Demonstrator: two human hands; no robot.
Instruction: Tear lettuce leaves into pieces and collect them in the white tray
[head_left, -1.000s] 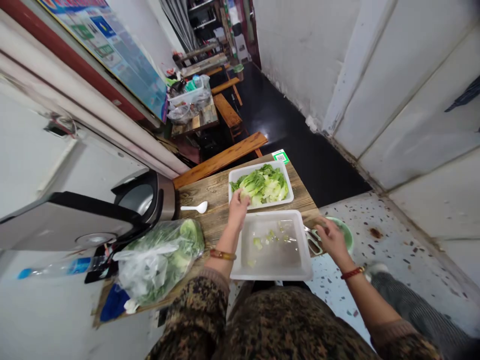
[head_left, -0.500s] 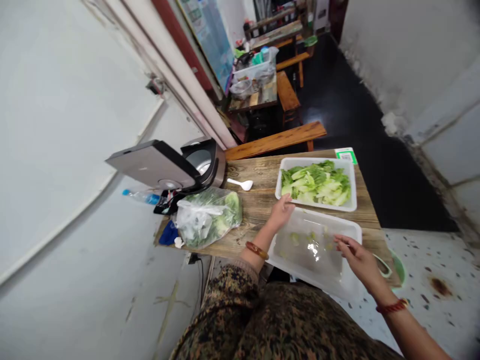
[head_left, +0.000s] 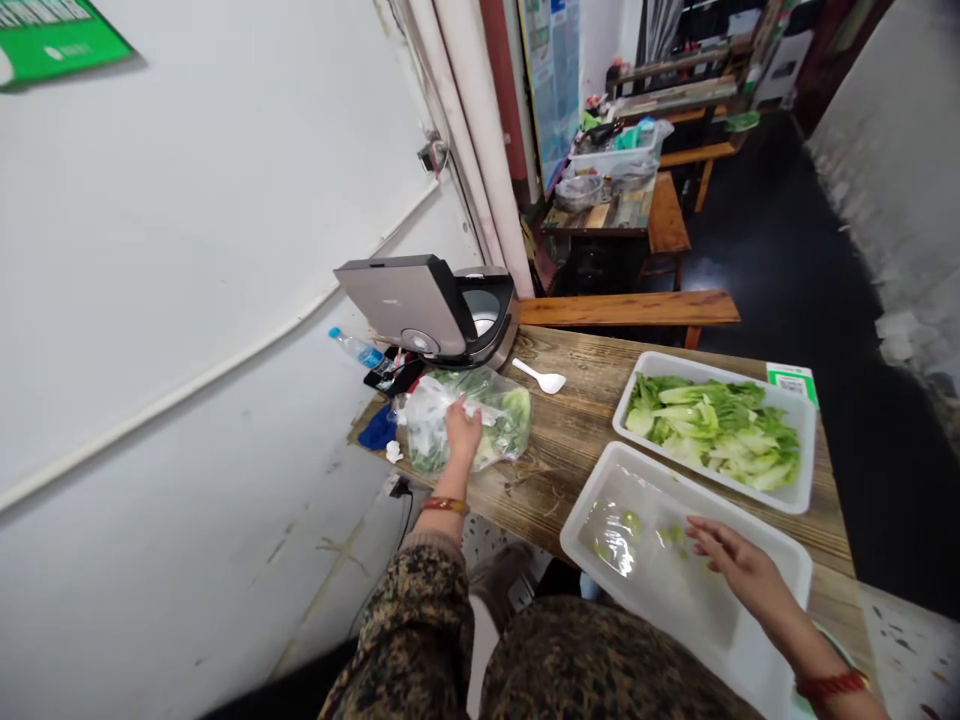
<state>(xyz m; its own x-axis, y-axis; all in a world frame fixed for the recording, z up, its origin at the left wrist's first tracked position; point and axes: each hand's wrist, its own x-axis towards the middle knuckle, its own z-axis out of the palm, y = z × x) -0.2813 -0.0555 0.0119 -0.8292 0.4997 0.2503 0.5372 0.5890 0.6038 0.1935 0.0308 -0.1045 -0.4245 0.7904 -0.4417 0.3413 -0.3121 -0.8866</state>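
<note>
My left hand (head_left: 463, 432) is on top of a clear plastic bag (head_left: 431, 420) of leafy green vegetables, its fingers closing on the thin plastic. Over the near white tray (head_left: 592, 560) hovers my right hand (head_left: 739, 565), fingers loosely bent and apart, holding nothing. That tray has water in it with a few small pale green pieces. Just beyond it, a second white tray (head_left: 804, 490) is filled with torn lettuce leaves (head_left: 712, 425).
An open rice cooker (head_left: 491, 320) stands behind the bag, beside a white rice paddle (head_left: 541, 377). A water bottle (head_left: 356, 350) and a blue cloth (head_left: 378, 428) lie by the wall. A green code card (head_left: 793, 382) sits at the wooden table's (head_left: 577, 420) far right corner.
My left hand has left the near tray's far rim and moved left onto the bag. My right hand stays over the water, its fingers more spread. The view has swung left.
</note>
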